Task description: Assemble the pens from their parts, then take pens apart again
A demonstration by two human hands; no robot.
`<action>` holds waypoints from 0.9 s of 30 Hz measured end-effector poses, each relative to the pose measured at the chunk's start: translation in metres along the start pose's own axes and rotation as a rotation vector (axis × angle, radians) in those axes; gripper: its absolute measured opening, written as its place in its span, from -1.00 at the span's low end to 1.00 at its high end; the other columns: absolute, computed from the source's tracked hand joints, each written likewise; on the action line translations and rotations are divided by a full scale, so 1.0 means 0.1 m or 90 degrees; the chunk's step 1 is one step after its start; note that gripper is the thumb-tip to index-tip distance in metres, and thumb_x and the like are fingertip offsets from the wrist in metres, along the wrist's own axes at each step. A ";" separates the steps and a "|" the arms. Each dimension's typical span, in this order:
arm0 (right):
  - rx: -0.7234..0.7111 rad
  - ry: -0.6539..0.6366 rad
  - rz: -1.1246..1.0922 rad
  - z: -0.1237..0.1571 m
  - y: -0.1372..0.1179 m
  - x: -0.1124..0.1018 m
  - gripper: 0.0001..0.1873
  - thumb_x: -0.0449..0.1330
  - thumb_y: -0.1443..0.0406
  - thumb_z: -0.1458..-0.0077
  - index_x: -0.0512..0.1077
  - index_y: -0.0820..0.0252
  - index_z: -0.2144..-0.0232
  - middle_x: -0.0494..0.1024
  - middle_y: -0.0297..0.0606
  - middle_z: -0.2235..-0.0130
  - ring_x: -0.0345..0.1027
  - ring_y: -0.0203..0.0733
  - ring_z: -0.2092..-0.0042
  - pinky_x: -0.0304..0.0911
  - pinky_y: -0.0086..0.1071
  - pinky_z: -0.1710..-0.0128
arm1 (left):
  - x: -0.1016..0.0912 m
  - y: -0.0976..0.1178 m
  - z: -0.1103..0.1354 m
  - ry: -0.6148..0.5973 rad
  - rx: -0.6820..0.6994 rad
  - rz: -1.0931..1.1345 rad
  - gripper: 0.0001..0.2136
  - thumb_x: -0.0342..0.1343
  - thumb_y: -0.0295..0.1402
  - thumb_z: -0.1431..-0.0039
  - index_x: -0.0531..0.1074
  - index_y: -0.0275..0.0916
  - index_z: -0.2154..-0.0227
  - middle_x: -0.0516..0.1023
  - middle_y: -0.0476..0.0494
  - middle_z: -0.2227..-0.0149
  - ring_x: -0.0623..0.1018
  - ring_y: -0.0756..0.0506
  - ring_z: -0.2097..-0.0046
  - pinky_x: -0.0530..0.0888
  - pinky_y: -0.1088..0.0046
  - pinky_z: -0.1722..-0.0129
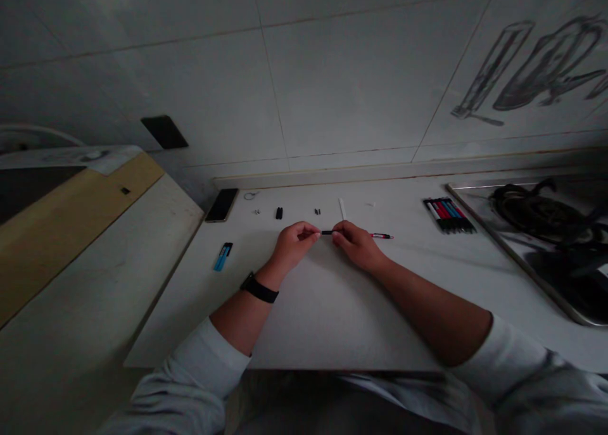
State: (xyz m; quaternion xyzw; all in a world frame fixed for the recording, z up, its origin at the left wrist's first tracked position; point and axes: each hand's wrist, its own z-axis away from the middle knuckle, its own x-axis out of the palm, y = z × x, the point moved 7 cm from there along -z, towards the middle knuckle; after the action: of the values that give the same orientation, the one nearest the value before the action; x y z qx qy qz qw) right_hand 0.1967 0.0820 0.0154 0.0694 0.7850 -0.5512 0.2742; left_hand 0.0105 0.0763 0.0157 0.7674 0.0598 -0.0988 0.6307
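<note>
Both my hands meet at the middle of the white counter [332, 308]. My left hand [293, 244], with a black watch on its wrist, pinches the dark end of a pen [327, 233]. My right hand [357, 244] is closed round the same pen, whose red and black clip end [382, 236] sticks out to the right. Small dark pen parts [279, 213] and a white tube [342, 208] lie just beyond my hands.
A row of several pens [449, 214] lies at the right, beside a gas hob [546, 239]. A phone [221, 205] lies at the back left, a blue lighter-like item [223, 256] near the left edge. A tiled wall stands behind.
</note>
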 end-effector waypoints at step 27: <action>-0.042 0.013 0.032 0.00 -0.08 -0.08 -0.77 0.15 0.13 -0.28 0.48 0.13 0.30 0.53 -0.33 0.41 0.34 -0.24 0.38 0.20 -0.37 0.33 | -0.04 0.25 0.08 0.030 0.114 -0.165 -0.97 0.24 -0.40 -0.19 0.56 -0.21 0.32 0.65 -0.07 0.32 0.60 -0.05 0.28 0.53 0.37 0.16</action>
State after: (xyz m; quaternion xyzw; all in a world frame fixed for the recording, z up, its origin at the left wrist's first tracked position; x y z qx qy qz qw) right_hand 0.2001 0.0801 0.0264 0.0855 0.8034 -0.5172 0.2823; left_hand 0.0119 0.0640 0.0392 0.8087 0.1636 -0.1663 0.5400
